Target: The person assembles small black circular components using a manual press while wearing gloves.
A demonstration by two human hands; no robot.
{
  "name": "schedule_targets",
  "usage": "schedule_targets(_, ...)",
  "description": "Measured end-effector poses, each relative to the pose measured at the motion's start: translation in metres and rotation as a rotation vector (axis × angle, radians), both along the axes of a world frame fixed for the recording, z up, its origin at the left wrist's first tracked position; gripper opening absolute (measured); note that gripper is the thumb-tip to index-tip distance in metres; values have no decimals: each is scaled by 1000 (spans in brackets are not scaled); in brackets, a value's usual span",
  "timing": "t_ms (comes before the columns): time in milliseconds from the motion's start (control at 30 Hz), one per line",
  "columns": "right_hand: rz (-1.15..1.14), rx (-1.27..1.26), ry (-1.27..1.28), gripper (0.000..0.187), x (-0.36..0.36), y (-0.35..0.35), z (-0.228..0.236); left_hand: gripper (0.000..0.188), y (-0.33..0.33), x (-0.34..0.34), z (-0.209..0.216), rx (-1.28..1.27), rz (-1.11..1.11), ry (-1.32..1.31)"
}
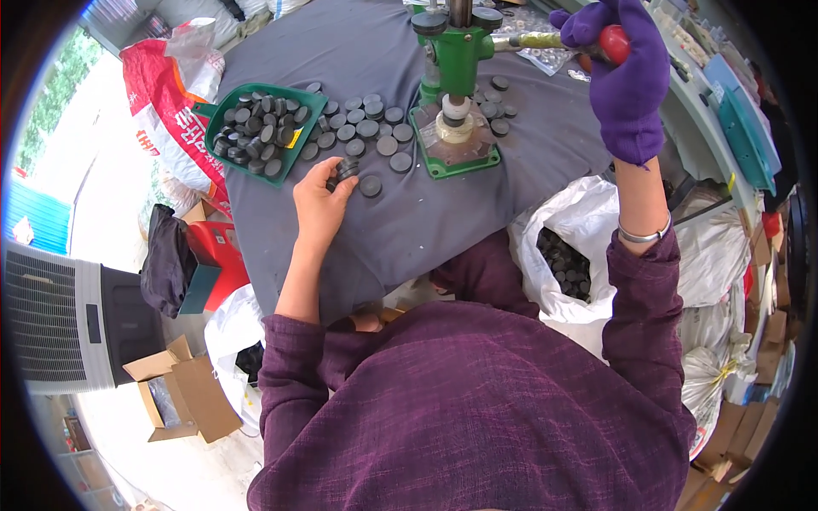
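Note:
My bare left hand [319,209] is closed round a few dark round discs [348,168], pinched between thumb and fingers just above the grey cloth. One loose disc [370,186] lies right beside it. My right hand [630,98], in a purple knitted glove, grips the red ball knob [614,44] at the end of a lever. That lever joins a green hand press [457,64]. Under the press's ram, a pale round die [453,128] sits on the green base. Many more dark discs [367,129] are scattered between the press and a green scoop [314,112] heaped with them.
Grey cloth [366,247] covers the table. A white sack [532,217] of dark discs stands open below its right front edge. To the left are a red and white sack [170,111], an open cardboard box [200,400] and a grey slatted unit [51,319].

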State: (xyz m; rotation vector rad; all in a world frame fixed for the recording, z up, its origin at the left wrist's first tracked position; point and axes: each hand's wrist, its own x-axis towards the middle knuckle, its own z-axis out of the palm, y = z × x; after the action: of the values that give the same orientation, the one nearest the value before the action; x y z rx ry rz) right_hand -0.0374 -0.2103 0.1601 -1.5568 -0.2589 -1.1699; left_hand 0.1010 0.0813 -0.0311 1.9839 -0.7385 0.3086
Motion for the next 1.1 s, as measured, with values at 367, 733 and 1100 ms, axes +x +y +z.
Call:
schedule_targets(367,10,-17,-24,41,1,4,0,50,16,3,3,670,97,-167)
schedule_targets(733,80,-48,82,51,-3,-20,-1,39,4,18,12,660,35,24)
schedule_targets(1100,51,-15,91,49,0,-19,-3,39,29,29,8,347,93,238)
